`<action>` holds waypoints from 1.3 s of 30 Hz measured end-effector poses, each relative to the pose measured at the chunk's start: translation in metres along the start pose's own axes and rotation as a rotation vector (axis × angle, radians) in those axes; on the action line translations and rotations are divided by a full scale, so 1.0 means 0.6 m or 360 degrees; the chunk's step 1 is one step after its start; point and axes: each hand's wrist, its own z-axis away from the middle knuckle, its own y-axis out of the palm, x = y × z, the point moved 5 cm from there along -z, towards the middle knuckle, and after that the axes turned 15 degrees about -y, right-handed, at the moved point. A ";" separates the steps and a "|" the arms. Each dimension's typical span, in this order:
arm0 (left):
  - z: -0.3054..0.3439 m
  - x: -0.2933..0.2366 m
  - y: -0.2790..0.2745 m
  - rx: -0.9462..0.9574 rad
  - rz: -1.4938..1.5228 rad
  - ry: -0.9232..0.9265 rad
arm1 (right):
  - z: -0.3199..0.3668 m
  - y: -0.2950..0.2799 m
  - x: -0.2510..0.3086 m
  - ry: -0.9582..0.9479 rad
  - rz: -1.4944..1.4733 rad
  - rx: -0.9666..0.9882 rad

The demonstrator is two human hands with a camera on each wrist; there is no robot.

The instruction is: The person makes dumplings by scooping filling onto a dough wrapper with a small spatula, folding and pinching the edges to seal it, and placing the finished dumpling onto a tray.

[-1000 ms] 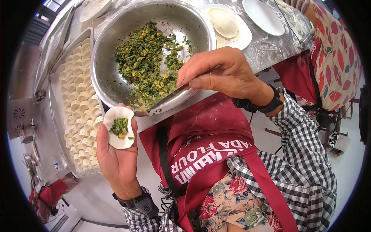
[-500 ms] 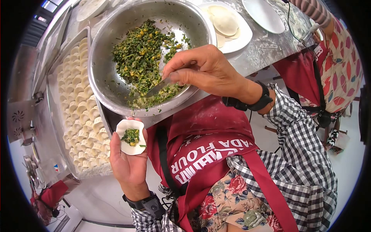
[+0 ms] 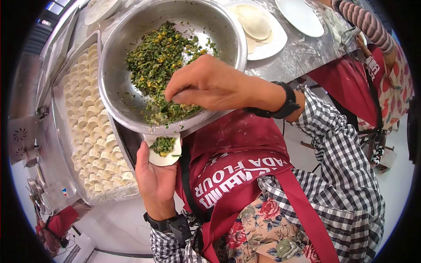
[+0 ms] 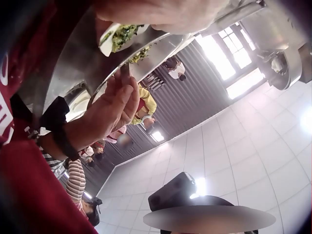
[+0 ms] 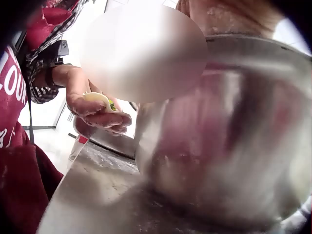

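Observation:
My left hand holds a round white dumpling wrapper just below the near rim of the steel bowl. A mound of chopped green and yellow filling sits in the wrapper, one green shred at its edge. In the right wrist view the thumb and fingers cup round the wrapper. Over the bowl, my right hand pinches a flat metal spatula, largely hidden by the fingers in the head view. Its end is down at the loose filling near the bowl's front side.
Left of the bowl, a long tray holds rows of pleated dumplings. Beyond the bowl stand a white plate with stacked wrappers and another white plate. Another person's striped sleeve shows at the right.
My left hand has moved right with the filled wrapper, along and close under the bowl's rim. My right hand has shifted left over the bowl, carrying the spatula into the filling.

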 end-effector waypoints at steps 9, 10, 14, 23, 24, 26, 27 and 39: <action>0.000 0.006 0.011 0.0045 -0.0072 -0.0027 | 0.032 -0.029 0.025 0.0429 -0.0488 -0.0312; 0.001 0.008 0.014 0.0043 -0.0074 -0.0026 | 0.032 -0.030 0.030 0.0398 -0.0425 -0.0300; 0.005 0.009 0.021 -0.0004 -0.0102 -0.0014 | 0.037 -0.026 0.057 0.0011 -0.0104 -0.0281; 0.011 0.017 0.021 0.0012 -0.0163 -0.0046 | 0.079 0.015 0.116 -0.0558 0.0083 -0.0193; 0.012 0.017 0.019 -0.0003 -0.0165 -0.0045 | 0.085 0.021 0.118 -0.0629 0.0121 -0.0143; 0.012 0.019 0.022 0.0007 -0.0158 -0.0059 | 0.088 0.023 0.118 -0.0640 0.0130 -0.0130; 0.013 0.020 0.022 0.0025 -0.0154 -0.0073 | 0.089 0.024 0.120 -0.0654 0.0145 -0.0117; 0.012 0.009 0.020 -0.0009 -0.0154 0.0033 | 0.074 0.022 0.097 -0.0436 0.0158 -0.0348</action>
